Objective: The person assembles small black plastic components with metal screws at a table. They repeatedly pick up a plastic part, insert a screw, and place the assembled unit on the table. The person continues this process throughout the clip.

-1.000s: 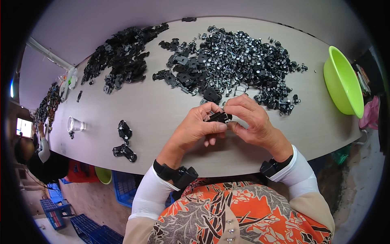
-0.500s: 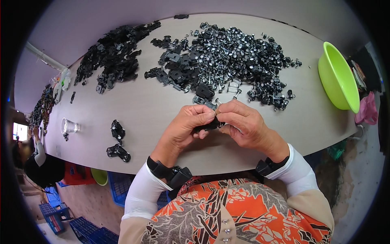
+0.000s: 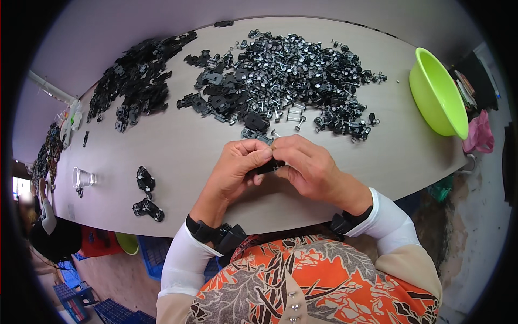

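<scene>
Both hands meet over the near middle of the table, around a small black toy car chassis [image 3: 268, 166] that is mostly hidden by fingers. My left hand [image 3: 237, 166] grips it from the left, thumb on top and fingers curled beneath. My right hand [image 3: 310, 168] pinches at its right end; whether a wheel axle is between those fingertips cannot be seen. Just beyond the hands lie a grey car chassis [image 3: 256, 135] and a black chassis [image 3: 257, 122]. A loose wheel axle [image 3: 300, 124] rests to their right, at the near edge of a big heap of wheel axles [image 3: 302, 70].
Another heap of black chassis [image 3: 132, 73] lies at the far left. Nearer on the left are a clear plastic cup [image 3: 83, 177] and two black car pieces [image 3: 148, 209]. A lime-green basin [image 3: 438, 94] stands at the right edge. Someone else's arm [image 3: 48, 213] shows at far left.
The whole view has shifted slightly, so the table's things sit further left. Both hands stay together on the chassis, with only a small shift of the right fingers over it.
</scene>
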Demonstrator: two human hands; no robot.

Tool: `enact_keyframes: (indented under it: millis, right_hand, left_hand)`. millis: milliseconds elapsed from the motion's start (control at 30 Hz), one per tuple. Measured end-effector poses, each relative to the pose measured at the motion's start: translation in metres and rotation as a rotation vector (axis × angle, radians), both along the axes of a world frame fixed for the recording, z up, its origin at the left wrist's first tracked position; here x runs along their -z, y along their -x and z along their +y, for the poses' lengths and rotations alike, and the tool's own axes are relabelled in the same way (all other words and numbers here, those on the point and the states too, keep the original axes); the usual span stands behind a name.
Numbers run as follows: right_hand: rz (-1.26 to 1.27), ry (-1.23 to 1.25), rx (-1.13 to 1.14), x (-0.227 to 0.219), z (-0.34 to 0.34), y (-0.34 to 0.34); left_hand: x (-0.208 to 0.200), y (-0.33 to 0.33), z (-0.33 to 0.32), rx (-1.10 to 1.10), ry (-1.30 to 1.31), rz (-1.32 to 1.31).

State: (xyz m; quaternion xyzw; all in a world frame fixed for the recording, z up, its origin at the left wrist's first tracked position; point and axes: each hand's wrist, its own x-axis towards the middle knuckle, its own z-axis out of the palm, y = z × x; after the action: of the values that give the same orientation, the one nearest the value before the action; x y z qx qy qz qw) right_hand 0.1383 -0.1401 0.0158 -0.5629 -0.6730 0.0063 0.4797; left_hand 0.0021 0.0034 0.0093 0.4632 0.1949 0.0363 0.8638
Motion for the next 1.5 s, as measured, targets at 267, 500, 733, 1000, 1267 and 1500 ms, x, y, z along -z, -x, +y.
enact_keyframes:
  millis: [267, 500, 733, 1000, 1267, 1500]
  right_hand:
    - [-0.448, 0.268, 0.371, -0.003, -0.007, -0.071]
    - [-0.414, 0.372, 0.415, 0.004, -0.006, -0.058]
    - [-0.089, 0.528, 0.42, 0.004, -0.019, -0.051]
    - [-0.289, 0.384, 0.094, -0.006, -0.04, -0.066]
    - [-0.193, 0.515, 0.099, -0.006, -0.029, -0.064]
    - [-0.31, 0.443, 0.103, 0.004, -0.024, -0.068]
  left_hand:
    - [0.003, -0.004, -0.005, -0.039, -0.155, 0.087]
    - [0.005, -0.006, -0.004, -0.013, -0.108, 0.07]
    - [0.005, -0.003, -0.001, 0.03, -0.136, 0.071]
    - [0.005, -0.002, -0.001, 0.066, -0.11, 0.084]
    - [0.003, -0.001, 0.0, 0.102, 0.09, 0.014]
    - [0.01, -0.003, 0.004, 0.116, 0.111, 0.0]
